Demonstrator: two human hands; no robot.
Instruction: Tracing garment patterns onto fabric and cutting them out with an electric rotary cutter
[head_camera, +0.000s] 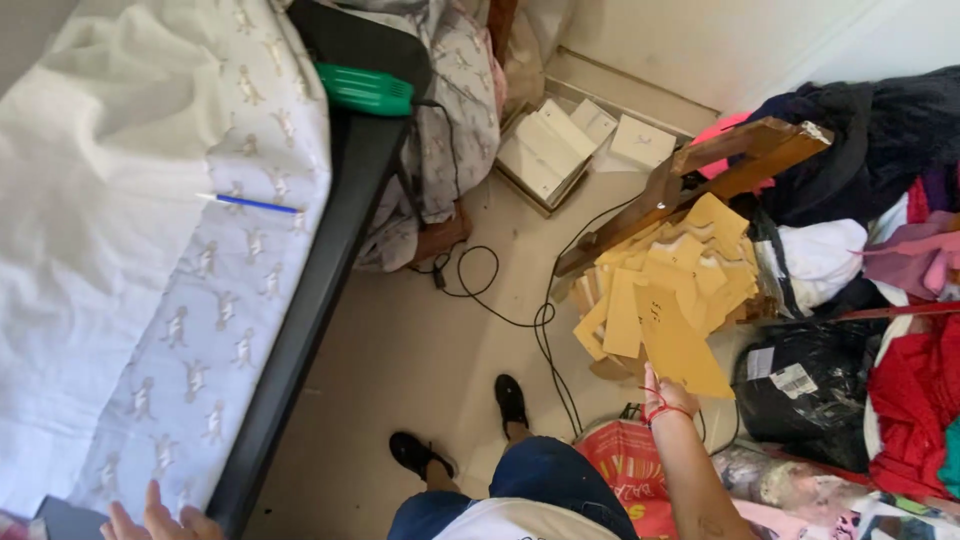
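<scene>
Where the floor (420, 350) meets the clutter at right, a heap of tan envelopes (670, 275) leans against a wooden frame (720, 165). Black bag (810, 390) beside it, white label on its upper face. White boxes (560, 140) stacked by the far wall. Right hand (668, 395), arm stretched forward, red thread at wrist, fingers closed on the lower edge of one flat tan envelope (680, 345), held just before the heap. Left hand (150, 520), fingers spread open, rests at the bed (150, 250) edge.
</scene>
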